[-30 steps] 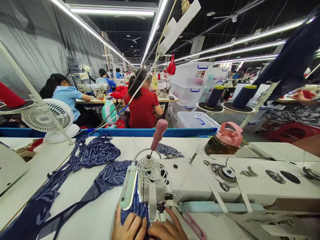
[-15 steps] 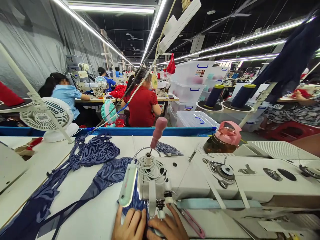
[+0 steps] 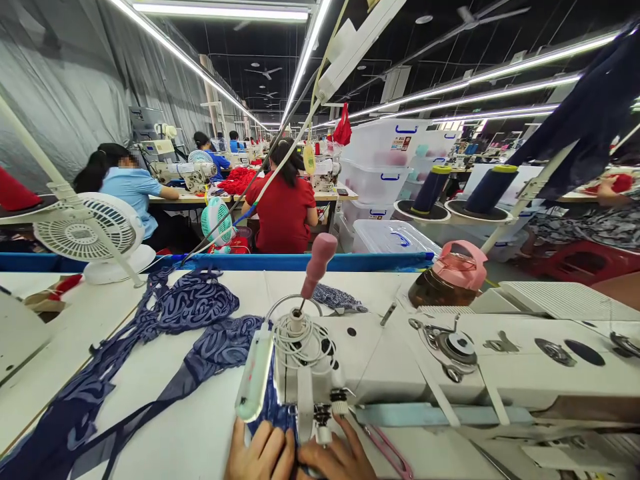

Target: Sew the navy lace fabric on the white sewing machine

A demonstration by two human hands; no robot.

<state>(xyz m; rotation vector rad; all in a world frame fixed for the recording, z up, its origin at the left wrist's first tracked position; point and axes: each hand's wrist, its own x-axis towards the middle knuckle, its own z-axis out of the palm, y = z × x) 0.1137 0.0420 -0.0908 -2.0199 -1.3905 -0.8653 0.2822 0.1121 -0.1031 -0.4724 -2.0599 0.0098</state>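
At the bottom edge my left hand (image 3: 260, 455) and my right hand (image 3: 334, 457) lie side by side, fingers flat on dark blue patterned fabric (image 3: 273, 413) under the needle head of a white sewing machine (image 3: 400, 360). The left hand presses the fabric just left of the needle, and the right hand's fingertips sit right at the presser foot (image 3: 323, 427). More of the same blue fabric (image 3: 165, 333) trails in a chain across the white table (image 3: 60, 347) to the far left.
Pink snips (image 3: 387, 450) lie right of my right hand. A pink-lidded jar (image 3: 450, 277) stands behind the machine, a white fan (image 3: 95, 233) at far left. Two navy thread cones (image 3: 465, 190) stand at the back right. Other people sew at tables beyond a blue rail (image 3: 300, 261).
The view has shifted slightly. My hands have stayed at the needle, nudging the fabric a little; the trailing fabric lies much as before.
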